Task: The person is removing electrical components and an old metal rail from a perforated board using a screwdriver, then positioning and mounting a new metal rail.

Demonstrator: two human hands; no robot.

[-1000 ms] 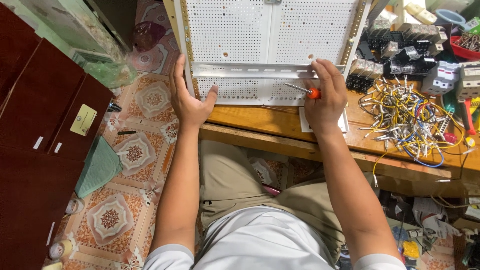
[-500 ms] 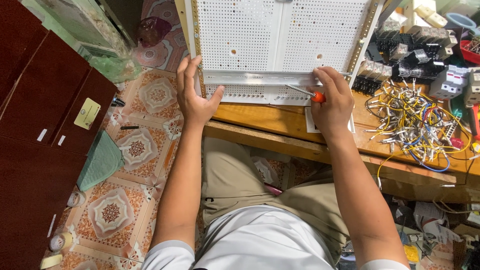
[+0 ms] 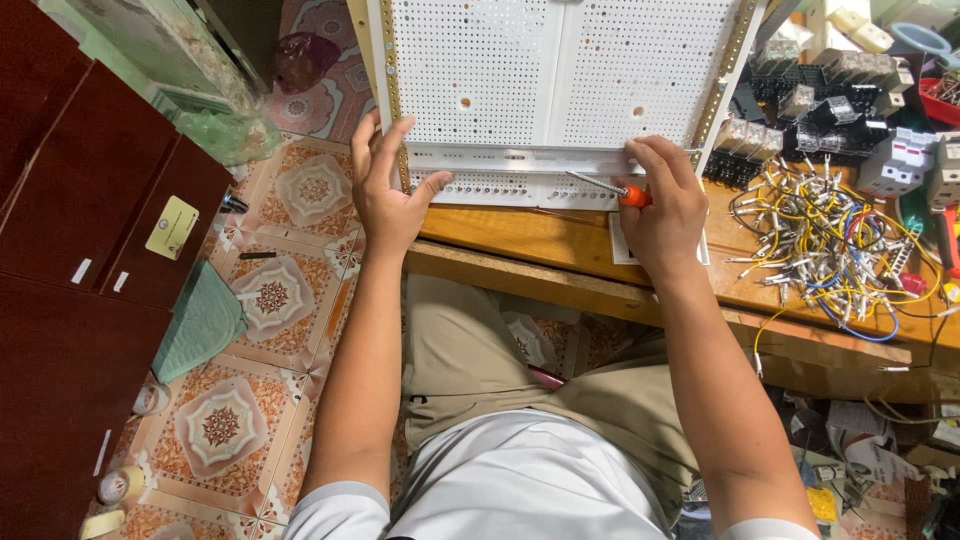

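The perforated panel [image 3: 560,80] is cut off at the top. The right hand [image 3: 665,205] pinches a screwdriver [image 3: 610,188], hiding its handle; the left hand [image 3: 385,185], spread, braces the panel's corner at the tabletop [image 3: 520,235] edge, with loose wires [image 3: 830,240] beside.

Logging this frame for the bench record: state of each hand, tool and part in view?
left hand: open, fingers on the panel's left edge.
right hand: closed around the screwdriver.
screwdriver: orange handle, shaft lying across the rail.
perforated panel: flat on the bench.
white rail: lying across the panel.
wires: loose, tangled heap.
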